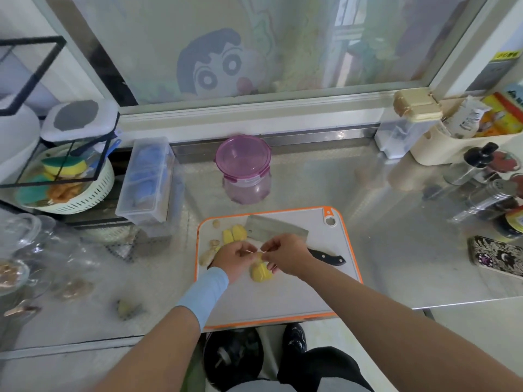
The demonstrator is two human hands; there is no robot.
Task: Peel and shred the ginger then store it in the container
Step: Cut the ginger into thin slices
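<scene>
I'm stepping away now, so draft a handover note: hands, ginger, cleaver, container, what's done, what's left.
Left hand and right hand both pinch a small ginger piece over the cutting board.
Cleaver lies on the board, unheld; cut ginger below the hands, peeled pieces further back.
Container stands behind the board, lid on.
Done: most peeling, some cutting. Left: shredding, storing.

Place: a home kitchen.
Worktop: embossed stainless steel countertop (382,250), spanning 9 to 3 o'clock.
Food prep: white plastic cutting board with an orange rim (283,292) at 6 o'clock, bearing a steel cleaver with a black handle (276,227) and peeled yellow ginger pieces (261,273).
Storage: round clear plastic container with a purple lid (242,157), at the board's 12 o'clock.
Washing-up: cream slotted plastic basket of sponges (85,199) at 9 o'clock.
Seasonings: glass and steel condiment bottles (478,165) at 3 o'clock.
Homely sign: frosted window with a cartoon-face film (215,63) at 12 o'clock.
</scene>
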